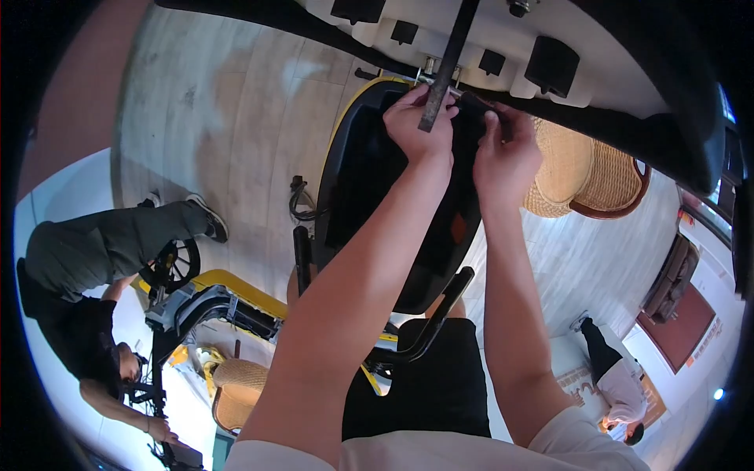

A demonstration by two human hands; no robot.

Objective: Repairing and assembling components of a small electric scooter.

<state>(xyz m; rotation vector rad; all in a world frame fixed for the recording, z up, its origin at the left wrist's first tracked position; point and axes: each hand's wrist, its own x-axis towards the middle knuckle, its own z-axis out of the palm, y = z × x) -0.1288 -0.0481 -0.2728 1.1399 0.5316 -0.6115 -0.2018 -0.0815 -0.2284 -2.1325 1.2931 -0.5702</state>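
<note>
Overhead is a pale panel [471, 31] with black blocks [550, 67] and a dark rim. A long dark flat bar [449, 55] hangs down across a small silver fitting [428, 72], its lower end in front of my left hand [416, 129]. That hand's fingers are curled at the fitting, but what they grip is partly hidden. My right hand [506, 153] is closed on a dark cylindrical handle [479, 106] beside the bar. Below both hands is a black seat-like surface [369, 188] with a yellow edge and black tubular rails [452, 294].
A co-worker [94, 251] bends over a yellow-and-black bike [236, 302] at left; another person [616, 385] is at lower right. Wicker chairs [569, 173] stand right and lower left [239, 381]. A brown sofa [667, 279] is by the far right wall. A black cable [302, 204] hangs beside the seat.
</note>
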